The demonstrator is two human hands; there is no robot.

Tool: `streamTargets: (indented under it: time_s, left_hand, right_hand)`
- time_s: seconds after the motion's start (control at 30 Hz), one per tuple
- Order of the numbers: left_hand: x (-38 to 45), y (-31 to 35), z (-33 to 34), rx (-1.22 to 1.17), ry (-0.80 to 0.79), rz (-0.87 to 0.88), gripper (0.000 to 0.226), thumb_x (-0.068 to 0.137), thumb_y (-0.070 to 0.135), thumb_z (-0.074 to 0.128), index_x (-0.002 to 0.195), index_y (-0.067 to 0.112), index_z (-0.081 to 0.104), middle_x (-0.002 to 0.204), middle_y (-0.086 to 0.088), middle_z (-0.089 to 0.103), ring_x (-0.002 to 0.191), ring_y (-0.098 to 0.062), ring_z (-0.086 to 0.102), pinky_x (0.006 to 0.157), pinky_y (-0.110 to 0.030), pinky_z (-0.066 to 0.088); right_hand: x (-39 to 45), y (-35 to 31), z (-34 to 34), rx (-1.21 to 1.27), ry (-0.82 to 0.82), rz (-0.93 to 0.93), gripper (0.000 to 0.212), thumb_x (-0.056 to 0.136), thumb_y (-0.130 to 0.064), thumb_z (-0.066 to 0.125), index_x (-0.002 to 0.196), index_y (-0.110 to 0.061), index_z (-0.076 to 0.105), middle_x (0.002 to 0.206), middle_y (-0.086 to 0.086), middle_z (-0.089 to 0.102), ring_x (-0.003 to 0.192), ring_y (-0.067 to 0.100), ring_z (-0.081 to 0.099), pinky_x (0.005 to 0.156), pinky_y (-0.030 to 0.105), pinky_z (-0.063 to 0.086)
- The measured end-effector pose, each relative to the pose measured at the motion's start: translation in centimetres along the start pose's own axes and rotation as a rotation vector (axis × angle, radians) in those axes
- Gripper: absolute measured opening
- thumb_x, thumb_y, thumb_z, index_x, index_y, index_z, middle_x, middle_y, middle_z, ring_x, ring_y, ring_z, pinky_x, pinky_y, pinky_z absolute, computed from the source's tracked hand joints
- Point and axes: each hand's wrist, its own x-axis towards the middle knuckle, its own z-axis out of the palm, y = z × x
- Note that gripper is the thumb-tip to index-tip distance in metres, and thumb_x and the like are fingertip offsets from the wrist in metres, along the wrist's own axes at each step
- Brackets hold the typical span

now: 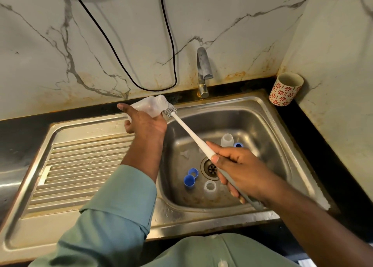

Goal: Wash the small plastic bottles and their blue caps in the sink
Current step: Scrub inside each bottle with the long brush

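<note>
Head view: left hand (144,123) is gripping one bottle (150,107) over the sink (268,113) rim's back left corner — base hidden. Right hand (238,172) is clasping the brush (187,130). Lying in the basin — two bottles, three blue caps, one partly hidden.

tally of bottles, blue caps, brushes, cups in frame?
Bottles: 3, one held, two in the sink
Blue caps: 3
Brush: 1
Cup: 1
Total: 8
</note>
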Motion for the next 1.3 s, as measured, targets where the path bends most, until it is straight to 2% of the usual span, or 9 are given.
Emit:
streamTargets:
  time_s: [0.1,0.2,0.37,0.43,0.6,0.73,0.93,1.1,1.3]
  left_hand:
    - [-0.8,-0.1,0.3,-0.07,-0.171,-0.081,0.06,0.09,0.037,0.069,0.142,0.028,0.039,0.131,-0.012,0.051,0.108,-0.036,0.059,0.084,-0.051,0.058]
    - [-2.7,-1.6,-0.6,0.198,-0.363,-0.051,0.039,0.087,0.017,0.073,0.122,0.02,0.056,0.126,-0.009,0.053,0.113,-0.036,0.057,0.086,-0.055,0.058]
    - [-0.9,-1.6,-3.2,0.917,-0.631,0.19,0.068,0.07,0.021,0.088,0.129,0.025,0.056,0.124,-0.005,0.056,0.111,-0.028,0.061,0.077,-0.048,0.062]
    - [-0.2,-1.3,-3.8,1.117,-0.605,0.308,0.07,0.069,0.025,0.089,0.13,0.03,0.055,0.12,0.0,0.058,0.107,-0.022,0.061,0.077,-0.045,0.062]
    - [0.3,-1.5,-4.9,1.181,-0.453,0.593,0.067,0.069,0.03,0.088,0.128,0.027,0.056,0.117,0.003,0.064,0.101,-0.018,0.063,0.082,-0.037,0.058]
    - [0.4,-2.3,-5.8,1.148,-0.287,0.491,0.061,0.074,0.038,0.084,0.125,0.028,0.051,0.109,0.003,0.061,0.097,-0.025,0.065,0.079,-0.049,0.06]
    - [-0.8,-3.2,-6.2,1.338,-0.518,0.517,0.072,0.071,0.049,0.079,0.133,0.034,0.047,0.115,0.002,0.063,0.096,-0.024,0.066,0.073,-0.05,0.061]
    - [-0.4,-2.3,-5.5,1.268,-0.409,0.478,0.072,0.078,0.036,0.077,0.14,0.039,0.04,0.113,0.005,0.057,0.098,-0.025,0.064,0.072,-0.05,0.062]
    - [-0.8,-2.7,-4.9,1.314,-0.379,0.464,0.065,0.079,0.039,0.075,0.136,0.035,0.044,0.114,0.003,0.06,0.098,-0.025,0.064,0.074,-0.05,0.061]
  right_hand:
    - [0.1,-0.1,0.5,0.124,0.073,-0.002,0.037,0.101,-0.026,0.049,0.129,-0.051,0.051,0.066,0.004,0.057,0.043,0.014,0.046,0.039,0.028,0.042]
    - [1.1,-0.5,0.3,0.247,0.185,-0.013,0.039,0.101,-0.023,0.05,0.136,-0.041,0.051,0.062,0.005,0.055,0.04,0.012,0.044,0.036,0.025,0.039]
    - [1.5,-0.3,-0.7,0.229,0.203,0.011,0.038,0.1,-0.023,0.052,0.135,-0.04,0.053,0.059,0.004,0.055,0.04,0.013,0.045,0.038,0.027,0.039]
    - [1.4,-0.1,-0.5,0.188,0.181,0.01,0.04,0.101,-0.022,0.05,0.137,-0.041,0.051,0.059,0.005,0.055,0.04,0.013,0.045,0.037,0.026,0.039]
    - [0.8,-0.2,-0.2,0.129,0.139,-0.001,0.039,0.101,-0.024,0.05,0.135,-0.043,0.05,0.059,0.004,0.055,0.041,0.014,0.044,0.036,0.025,0.04]
    - [0.8,-0.4,0.0,0.094,0.079,0.02,0.04,0.102,-0.027,0.047,0.138,-0.045,0.048,0.063,0.004,0.056,0.041,0.012,0.046,0.038,0.026,0.041]
    - [1.7,0.2,0.0,0.036,0.12,0.045,0.042,0.102,-0.028,0.046,0.142,-0.041,0.044,0.062,0.004,0.054,0.041,0.012,0.045,0.038,0.025,0.04]
    - [0.5,0.8,0.2,-0.028,0.099,0.035,0.04,0.102,-0.029,0.047,0.136,-0.049,0.046,0.064,0.001,0.054,0.046,0.013,0.046,0.043,0.026,0.044]
    - [1.2,2.0,0.7,-0.107,0.123,0.021,0.04,0.102,-0.03,0.046,0.137,-0.049,0.044,0.064,0.003,0.052,0.045,0.013,0.046,0.046,0.03,0.047]
